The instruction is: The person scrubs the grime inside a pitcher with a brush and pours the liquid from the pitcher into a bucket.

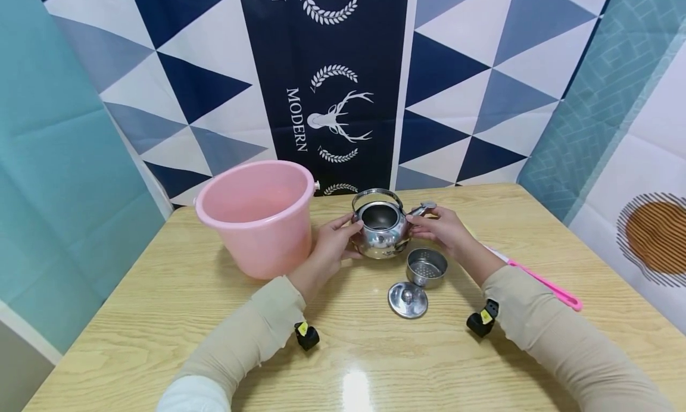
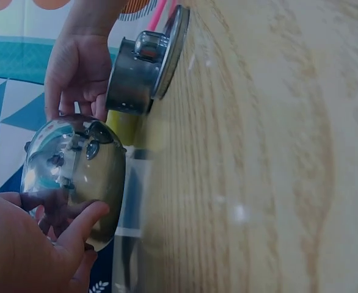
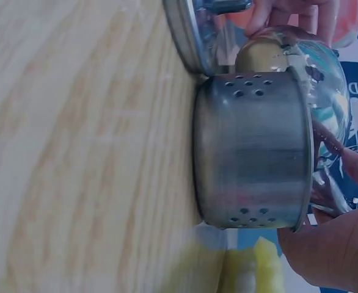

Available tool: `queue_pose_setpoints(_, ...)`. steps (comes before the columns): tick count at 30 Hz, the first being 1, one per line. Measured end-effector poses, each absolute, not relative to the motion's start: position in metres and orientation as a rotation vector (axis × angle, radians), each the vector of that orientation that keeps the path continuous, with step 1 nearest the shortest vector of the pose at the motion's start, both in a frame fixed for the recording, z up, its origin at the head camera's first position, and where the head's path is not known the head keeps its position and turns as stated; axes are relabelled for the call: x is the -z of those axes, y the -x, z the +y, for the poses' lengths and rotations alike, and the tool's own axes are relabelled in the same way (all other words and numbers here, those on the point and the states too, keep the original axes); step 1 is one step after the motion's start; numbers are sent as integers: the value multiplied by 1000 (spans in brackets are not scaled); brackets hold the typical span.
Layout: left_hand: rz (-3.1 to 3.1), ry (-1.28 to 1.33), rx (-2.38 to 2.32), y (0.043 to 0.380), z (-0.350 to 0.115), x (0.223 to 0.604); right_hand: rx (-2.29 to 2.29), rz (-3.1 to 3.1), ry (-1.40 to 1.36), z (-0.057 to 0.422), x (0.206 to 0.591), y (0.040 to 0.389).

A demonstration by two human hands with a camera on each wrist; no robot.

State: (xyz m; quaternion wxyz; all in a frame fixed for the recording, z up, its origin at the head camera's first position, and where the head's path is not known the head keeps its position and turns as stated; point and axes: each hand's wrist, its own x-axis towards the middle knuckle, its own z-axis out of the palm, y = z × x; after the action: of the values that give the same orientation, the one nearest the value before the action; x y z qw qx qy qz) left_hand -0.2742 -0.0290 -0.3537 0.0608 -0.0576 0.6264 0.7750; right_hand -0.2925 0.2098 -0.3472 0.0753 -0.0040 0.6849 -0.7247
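Both hands hold a shiny steel teapot (image 1: 382, 240) upright near the back of the table, its top uncovered and its hoop handle raised. My left hand (image 1: 333, 239) grips the left side of the body, thumb at the front near the rim. With thumb and fingers my right hand (image 1: 440, 226) holds the spout side. A perforated steel strainer cup (image 3: 255, 152) stands just in front of the teapot on the right. Beside it lies the round lid (image 1: 408, 300), knob up. In the left wrist view, the teapot's rounded body (image 2: 75, 177) hangs close to the table surface.
A pink bucket (image 1: 257, 248) stands left of the teapot, close to my left hand. Past my right forearm lies a tool with a long pink handle (image 1: 546, 284), partly hidden by the arm. Patterned cloth (image 1: 332, 120) hangs behind the wooden table (image 1: 343, 340).
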Motion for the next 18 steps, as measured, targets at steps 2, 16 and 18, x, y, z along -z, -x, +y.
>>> queue_pose_setpoints(2, 1910, 180, -2322, 275, -29, 356, 2157, 2065, 5, 211, 351, 294)
queue_pose_setpoints(16, 1980, 134, -2187, 286, -34, 358, 2094, 2057, -29, 208, 355, 296)
queue_pose_setpoints(18, 1988, 123, -2165, 287, -34, 358, 2093, 2041, -40, 208, 356, 295)
